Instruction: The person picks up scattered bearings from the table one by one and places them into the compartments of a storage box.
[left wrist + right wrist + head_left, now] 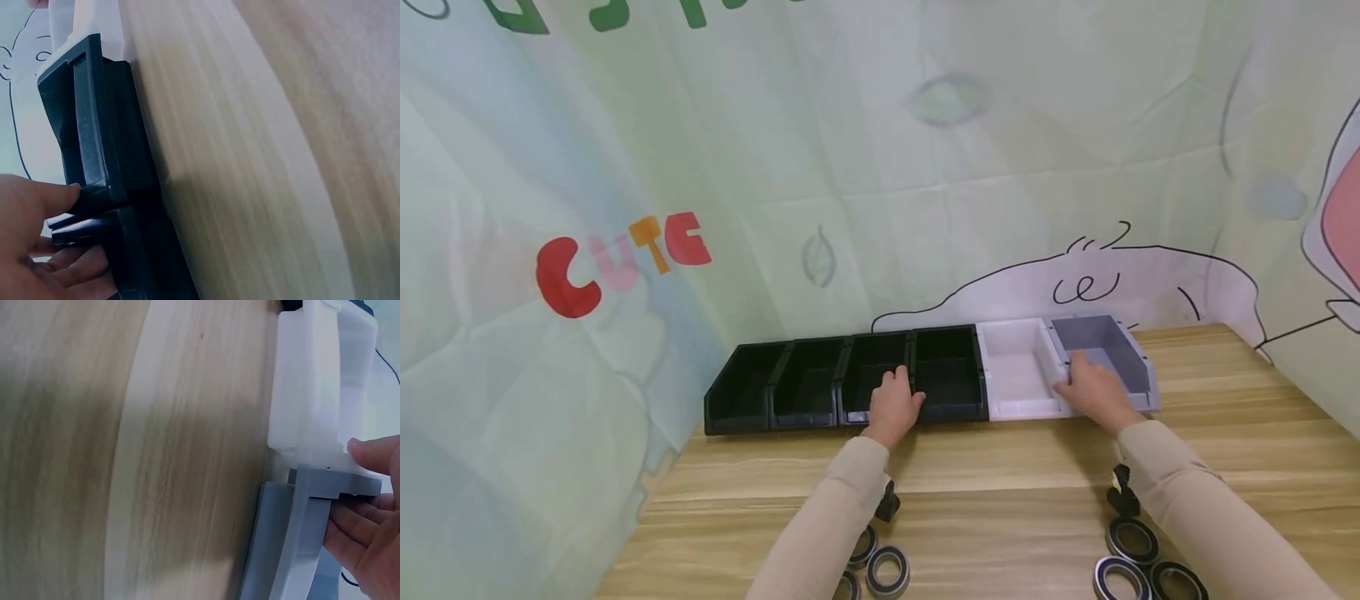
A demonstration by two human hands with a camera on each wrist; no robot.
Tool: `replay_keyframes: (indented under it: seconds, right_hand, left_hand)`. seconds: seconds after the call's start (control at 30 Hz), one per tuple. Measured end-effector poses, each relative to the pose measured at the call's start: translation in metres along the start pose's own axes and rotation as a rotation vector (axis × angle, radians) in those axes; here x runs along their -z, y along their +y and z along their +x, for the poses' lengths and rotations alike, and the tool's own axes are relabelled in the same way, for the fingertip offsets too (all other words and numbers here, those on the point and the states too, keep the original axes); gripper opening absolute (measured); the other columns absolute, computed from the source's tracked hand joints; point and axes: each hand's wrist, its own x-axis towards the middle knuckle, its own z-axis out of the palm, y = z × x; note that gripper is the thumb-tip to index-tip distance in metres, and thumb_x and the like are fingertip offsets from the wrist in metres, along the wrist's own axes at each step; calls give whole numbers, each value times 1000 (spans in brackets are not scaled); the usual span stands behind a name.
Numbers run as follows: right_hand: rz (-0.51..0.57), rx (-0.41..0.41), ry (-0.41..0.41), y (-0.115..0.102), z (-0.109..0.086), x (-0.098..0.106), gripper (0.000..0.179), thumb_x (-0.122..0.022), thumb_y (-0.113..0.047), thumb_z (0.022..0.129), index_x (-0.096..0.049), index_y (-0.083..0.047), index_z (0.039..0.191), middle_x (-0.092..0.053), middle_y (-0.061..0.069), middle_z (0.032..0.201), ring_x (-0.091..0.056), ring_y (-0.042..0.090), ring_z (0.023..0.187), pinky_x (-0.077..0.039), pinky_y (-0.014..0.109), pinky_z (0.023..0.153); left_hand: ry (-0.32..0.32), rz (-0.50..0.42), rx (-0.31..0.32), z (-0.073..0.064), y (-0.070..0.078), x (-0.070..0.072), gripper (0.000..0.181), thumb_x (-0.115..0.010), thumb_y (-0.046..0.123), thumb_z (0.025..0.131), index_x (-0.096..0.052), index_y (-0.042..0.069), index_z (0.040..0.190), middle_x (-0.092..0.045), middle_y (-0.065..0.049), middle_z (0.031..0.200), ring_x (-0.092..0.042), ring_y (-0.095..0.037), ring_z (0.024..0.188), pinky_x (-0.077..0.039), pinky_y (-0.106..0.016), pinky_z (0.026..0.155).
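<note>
A row of open-front storage bins stands against the backdrop: several black ones, a white bin (1018, 367) and a grey bin (1105, 354) at the right end. My left hand (895, 407) pinches the adjoining walls of two black bins (94, 144), thumb in one and fingers in the other. The right hand (1097, 390) pinches where the white and grey bins meet. In the right wrist view its thumb (375, 453) lies at the white bin's side, and its fingers (350, 531) reach inside the grey bin.
Ring-shaped ball bearings (887, 572) lie by my left forearm, with more bearings (1132, 540) beside the right one. Everything stands on a wood-grain table (1000, 492). A printed cloth backdrop (850, 167) hangs behind the bins.
</note>
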Motion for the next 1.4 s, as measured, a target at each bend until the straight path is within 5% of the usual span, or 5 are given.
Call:
replay_keyframes:
  seconds: [0.5, 0.77, 1.4]
  right_hand:
    - [8, -1, -20, 5, -17, 10, 49, -60, -23, 85, -38, 13, 111, -56, 28, 85, -54, 32, 70, -46, 44, 63]
    - [10, -1, -27, 10, -26, 12, 49, -60, -23, 86, -38, 14, 110, -55, 27, 83, -53, 29, 68, -46, 42, 61]
    - [1, 5, -42, 23, -52, 20, 60, -62, -27, 85, -33, 15, 117, -55, 34, 93, -56, 34, 73, -45, 46, 63]
  left_hand:
    - [-42, -39, -12, -10, 12, 4, 52, -62, 27, 88, -43, 3, 130, -52, -21, 119, -59, -39, 98, -50, -46, 84]
    - [-21, 34, -34, -19, 19, 4, 50, -63, 28, 87, -45, 3, 127, -54, -20, 113, -62, -37, 90, -52, -43, 78]
    - [-7, 22, -64, -41, 31, 4, 52, -64, 28, 86, -46, 3, 127, -55, -19, 112, -63, -35, 86, -53, -41, 75]
